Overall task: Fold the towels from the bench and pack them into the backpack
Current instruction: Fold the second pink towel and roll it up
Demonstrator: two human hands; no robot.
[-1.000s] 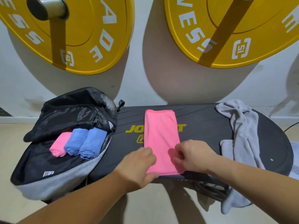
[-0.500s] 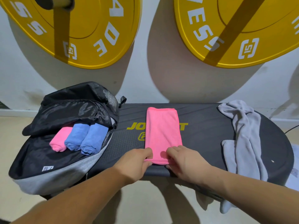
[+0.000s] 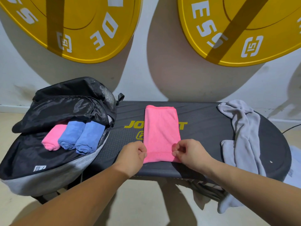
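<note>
Two yellow weight plates (image 3: 78,26) hang against the white wall, above a dark bench (image 3: 203,121) with yellow lettering. At the bench's left end lies the backpack (image 3: 48,173) – black with a grey underside, its main compartment unzipped and gaping. A grey towel (image 3: 244,128) sprawls unfolded over the right end, one part trailing off the near edge. In the middle of the bench lies the pink towel (image 3: 161,131), folded into a long strip that runs from the far edge toward the person and covers part of the lettering. Three rolled towels sit side by side in the backpack's opening: one pink roll (image 3: 52,141) and two blue rolls (image 3: 81,137). The left hand (image 3: 132,157) pinches the strip's near left corner with curled fingers – the right hand (image 3: 190,152) pinches the near right corner likewise.
</note>
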